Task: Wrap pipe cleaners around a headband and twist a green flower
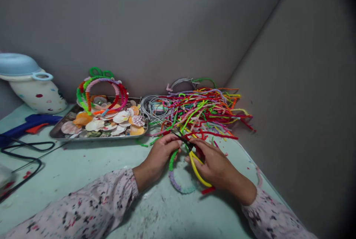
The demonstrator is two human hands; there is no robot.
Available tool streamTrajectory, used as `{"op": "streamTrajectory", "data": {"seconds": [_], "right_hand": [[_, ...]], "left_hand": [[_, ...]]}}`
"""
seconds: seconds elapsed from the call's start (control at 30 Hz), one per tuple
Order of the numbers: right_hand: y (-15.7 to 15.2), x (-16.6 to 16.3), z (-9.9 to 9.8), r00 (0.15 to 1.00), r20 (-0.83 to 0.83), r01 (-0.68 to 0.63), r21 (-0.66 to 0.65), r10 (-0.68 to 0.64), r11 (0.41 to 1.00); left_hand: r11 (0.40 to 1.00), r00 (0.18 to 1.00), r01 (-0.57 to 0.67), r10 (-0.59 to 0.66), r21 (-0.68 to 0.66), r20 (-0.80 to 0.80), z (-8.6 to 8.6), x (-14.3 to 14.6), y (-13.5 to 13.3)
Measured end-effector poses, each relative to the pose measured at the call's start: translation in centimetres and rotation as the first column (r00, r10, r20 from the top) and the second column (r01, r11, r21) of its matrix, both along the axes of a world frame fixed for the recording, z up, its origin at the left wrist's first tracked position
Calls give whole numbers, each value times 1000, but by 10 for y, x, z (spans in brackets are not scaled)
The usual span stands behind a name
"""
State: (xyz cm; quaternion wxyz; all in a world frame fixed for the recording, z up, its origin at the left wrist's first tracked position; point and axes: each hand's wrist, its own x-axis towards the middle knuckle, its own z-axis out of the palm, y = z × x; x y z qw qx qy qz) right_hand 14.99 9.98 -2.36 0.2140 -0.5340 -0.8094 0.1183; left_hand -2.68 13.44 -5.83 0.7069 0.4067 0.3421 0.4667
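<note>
My left hand (165, 150) pinches the green end of a curved ring wrapped in pipe cleaner (174, 180). Green, lavender and pale aqua sections follow one another along the ring, which hangs just over the table. In my right hand (215, 161) is a pair of scissors (198, 170) with yellow handles and dark blades. The blades lie beside my left fingertips, pointing up and left; whether they touch the pipe cleaner I cannot tell. A short red pipe cleaner piece (208, 190) shows below the right hand.
Behind my hands lies a heap of colourful pipe cleaners (205, 109) next to coiled grey wire (158, 107). A metal tray (100, 138) holds seashells (96, 124) and finished-looking wrapped rings (88, 98). At left are a blue glue gun (33, 123), its black cord (39, 161) and a spotted white container (41, 92).
</note>
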Motion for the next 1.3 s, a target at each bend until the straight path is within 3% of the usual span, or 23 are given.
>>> {"op": "streamTrajectory", "data": {"seconds": [0.47,1.3], "right_hand": [[-1,0,-1,1000,10,-17,-10,17,1000],[-2,5,-19,994,22,-109,100,107,989]], "left_hand": [[1000,999,16,-16,-3,-30,-2,0,0],[999,999,16,-14,44,-41,-2,0,-2]]}}
